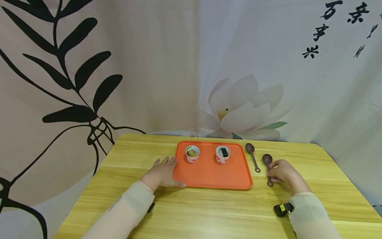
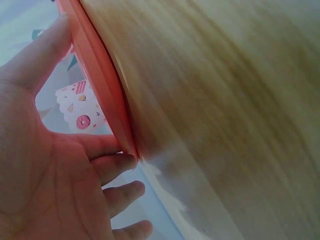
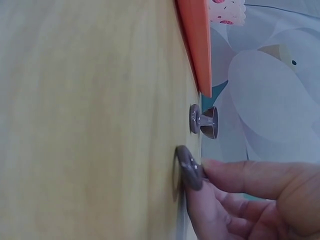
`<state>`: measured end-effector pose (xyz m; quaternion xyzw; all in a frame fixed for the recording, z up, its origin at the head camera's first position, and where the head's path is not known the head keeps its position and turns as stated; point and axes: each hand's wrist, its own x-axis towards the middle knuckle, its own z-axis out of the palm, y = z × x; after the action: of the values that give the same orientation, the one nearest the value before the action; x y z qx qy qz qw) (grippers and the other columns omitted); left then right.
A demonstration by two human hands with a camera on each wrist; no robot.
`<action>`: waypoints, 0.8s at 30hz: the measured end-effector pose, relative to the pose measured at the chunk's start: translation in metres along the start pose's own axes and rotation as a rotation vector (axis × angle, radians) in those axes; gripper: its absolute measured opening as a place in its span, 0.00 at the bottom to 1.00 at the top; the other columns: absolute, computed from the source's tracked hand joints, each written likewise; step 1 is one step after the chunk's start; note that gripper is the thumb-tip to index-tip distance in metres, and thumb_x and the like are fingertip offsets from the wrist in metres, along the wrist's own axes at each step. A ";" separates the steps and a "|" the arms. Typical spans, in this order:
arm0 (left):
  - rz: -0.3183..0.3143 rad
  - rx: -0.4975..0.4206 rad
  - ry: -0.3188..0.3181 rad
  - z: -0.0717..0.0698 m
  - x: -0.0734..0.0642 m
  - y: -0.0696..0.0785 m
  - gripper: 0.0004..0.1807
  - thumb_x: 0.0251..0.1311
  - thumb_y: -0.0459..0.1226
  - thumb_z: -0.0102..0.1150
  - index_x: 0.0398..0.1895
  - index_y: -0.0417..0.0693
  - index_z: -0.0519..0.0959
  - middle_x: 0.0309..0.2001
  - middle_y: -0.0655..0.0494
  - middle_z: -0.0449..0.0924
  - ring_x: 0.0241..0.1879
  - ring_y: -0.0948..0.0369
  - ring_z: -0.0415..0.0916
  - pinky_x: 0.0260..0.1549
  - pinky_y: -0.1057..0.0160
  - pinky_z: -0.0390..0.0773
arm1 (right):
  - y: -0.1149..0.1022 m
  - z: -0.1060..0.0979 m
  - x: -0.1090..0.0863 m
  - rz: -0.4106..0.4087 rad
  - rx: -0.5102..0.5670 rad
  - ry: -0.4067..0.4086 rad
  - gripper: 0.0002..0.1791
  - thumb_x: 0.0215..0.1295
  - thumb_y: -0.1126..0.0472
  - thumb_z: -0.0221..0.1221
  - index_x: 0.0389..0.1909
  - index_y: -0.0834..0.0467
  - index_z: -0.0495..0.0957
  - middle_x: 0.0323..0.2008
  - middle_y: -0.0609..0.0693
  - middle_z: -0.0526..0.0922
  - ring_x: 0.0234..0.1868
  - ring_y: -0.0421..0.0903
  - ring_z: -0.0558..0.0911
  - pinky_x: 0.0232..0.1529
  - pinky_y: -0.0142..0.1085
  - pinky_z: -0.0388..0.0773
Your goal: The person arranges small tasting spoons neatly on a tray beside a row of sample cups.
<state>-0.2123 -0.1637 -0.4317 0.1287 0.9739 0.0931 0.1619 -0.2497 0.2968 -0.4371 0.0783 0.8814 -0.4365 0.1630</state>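
Observation:
My left hand (image 1: 163, 173) rests at the left side of an orange tray (image 1: 209, 175), fingers spread along its left edge and thumb by the near edge. In the left wrist view the fingers (image 2: 117, 167) touch the tray's rim. With thumb and fingers, my right hand (image 1: 285, 174) pinches the handle of a brown spoon (image 1: 267, 159), whose bowl points away from me. Its ring-shaped handle end (image 3: 189, 167) shows in the right wrist view, close to the table. A second brown spoon (image 1: 250, 148) lies between the tray and that hand.
Two patterned paper cups stand on the tray: the left cup (image 1: 192, 158) holds something yellow and green, the right cup (image 1: 222, 159) something black and white. A wood-grain table (image 1: 215, 215) carries everything. Behind its far edge hangs a printed curtain (image 1: 161, 83).

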 end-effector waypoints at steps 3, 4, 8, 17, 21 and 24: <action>0.003 0.009 0.002 -0.001 -0.001 0.000 0.63 0.49 0.71 0.62 0.78 0.40 0.55 0.79 0.46 0.50 0.78 0.43 0.43 0.72 0.37 0.42 | 0.002 -0.001 0.001 -0.004 -0.001 -0.009 0.18 0.63 0.74 0.62 0.49 0.76 0.67 0.30 0.58 0.77 0.23 0.42 0.81 0.28 0.35 0.84; 0.006 0.010 0.004 -0.001 -0.001 0.000 0.63 0.49 0.71 0.62 0.78 0.40 0.55 0.79 0.45 0.51 0.78 0.43 0.43 0.72 0.36 0.43 | 0.002 -0.001 0.001 -0.004 0.002 -0.009 0.18 0.63 0.74 0.62 0.49 0.76 0.67 0.30 0.58 0.77 0.23 0.42 0.81 0.28 0.35 0.84; 0.007 0.010 0.001 -0.002 -0.001 0.001 0.63 0.49 0.71 0.62 0.78 0.39 0.55 0.78 0.45 0.51 0.77 0.43 0.44 0.72 0.36 0.43 | 0.001 -0.001 0.001 -0.013 0.010 -0.013 0.18 0.63 0.74 0.62 0.49 0.76 0.67 0.30 0.58 0.78 0.23 0.42 0.81 0.28 0.35 0.84; 0.002 -0.005 0.003 -0.001 0.001 0.001 0.63 0.49 0.71 0.63 0.78 0.40 0.55 0.79 0.45 0.51 0.78 0.43 0.43 0.72 0.37 0.42 | 0.002 -0.003 -0.002 -0.026 0.051 -0.006 0.19 0.64 0.75 0.60 0.51 0.78 0.66 0.30 0.58 0.79 0.24 0.42 0.82 0.28 0.35 0.84; 0.001 -0.002 0.002 -0.001 0.001 0.000 0.63 0.49 0.71 0.63 0.78 0.40 0.55 0.79 0.45 0.50 0.78 0.43 0.43 0.72 0.37 0.42 | 0.001 -0.005 -0.004 -0.038 0.058 -0.007 0.20 0.65 0.74 0.60 0.53 0.79 0.65 0.31 0.58 0.79 0.24 0.42 0.81 0.29 0.35 0.84; 0.000 0.005 0.001 0.000 0.000 0.001 0.63 0.49 0.71 0.63 0.78 0.41 0.55 0.79 0.46 0.50 0.78 0.43 0.43 0.72 0.37 0.42 | 0.000 -0.006 -0.006 -0.045 0.063 -0.009 0.21 0.65 0.74 0.59 0.54 0.79 0.65 0.32 0.59 0.80 0.26 0.43 0.82 0.30 0.36 0.84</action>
<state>-0.2126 -0.1630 -0.4312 0.1291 0.9742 0.0909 0.1611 -0.2458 0.3016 -0.4312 0.0619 0.8679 -0.4680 0.1545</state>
